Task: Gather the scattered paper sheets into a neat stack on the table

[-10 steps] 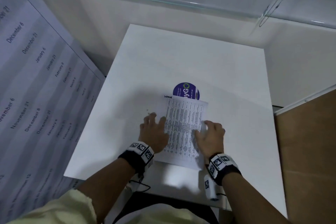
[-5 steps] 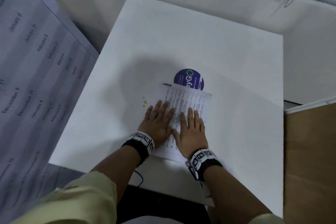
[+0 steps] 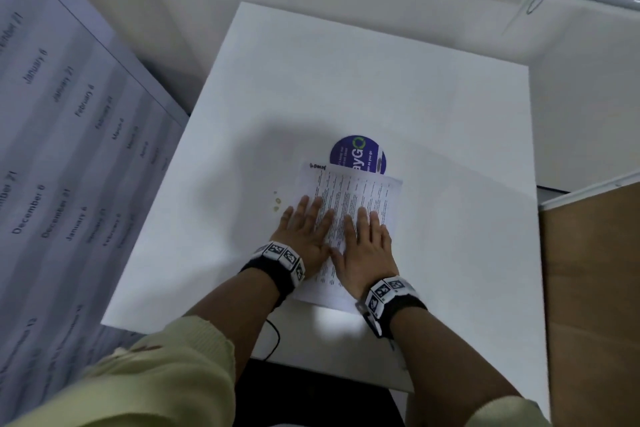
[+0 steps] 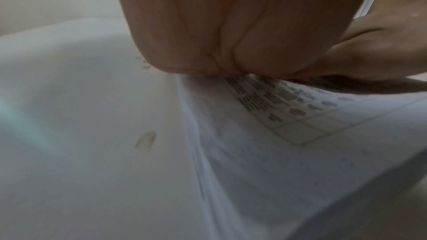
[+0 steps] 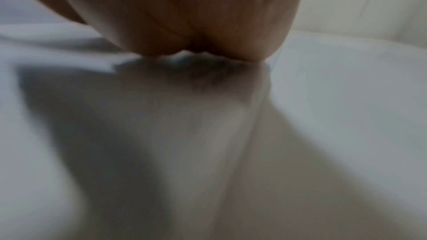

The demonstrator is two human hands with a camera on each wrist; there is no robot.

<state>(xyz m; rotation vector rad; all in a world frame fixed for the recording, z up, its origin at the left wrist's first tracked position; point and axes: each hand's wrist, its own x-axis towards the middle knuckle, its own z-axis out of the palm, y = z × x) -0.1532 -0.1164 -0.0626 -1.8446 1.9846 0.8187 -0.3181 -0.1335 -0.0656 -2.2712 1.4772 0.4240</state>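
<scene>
Stack of white printed paper sheets (image 3: 360, 198) lying flat on the white square counter (image 3: 363, 80), near its front edge, long side running away from the person. Edges of the sheets roughly aligned; left edge seen as thin layered lines in the left wrist view (image 4: 289, 161). Far end of the stack overlapping a round blue sticker with white and green lettering (image 3: 358, 153), only the sticker's far half exposed. Small handwritten mark at the stack's far left corner, not legible.

Left hand (image 3: 306, 230) flat, palm down, fingers straight and held close together, resting partly on the stack's left margin and partly on bare counter. Right hand (image 3: 365, 246) flat on the stack, fingers straight and together, just beside the left hand, thumbs nearly touching. Nothing pinched or gripped by either. Right wrist view blurred; heel of the right hand (image 5: 184, 15) seen pressed down onto paper.

Black wristbands with square black-and-white markers (image 3: 280, 255) on both wrists. A few small yellowish specks (image 3: 277, 200) on the counter just left of the stack. Large grey sheet printed with dates (image 3: 62, 156) left of the counter. Brown cardboard panel (image 3: 592, 305) at right.
</scene>
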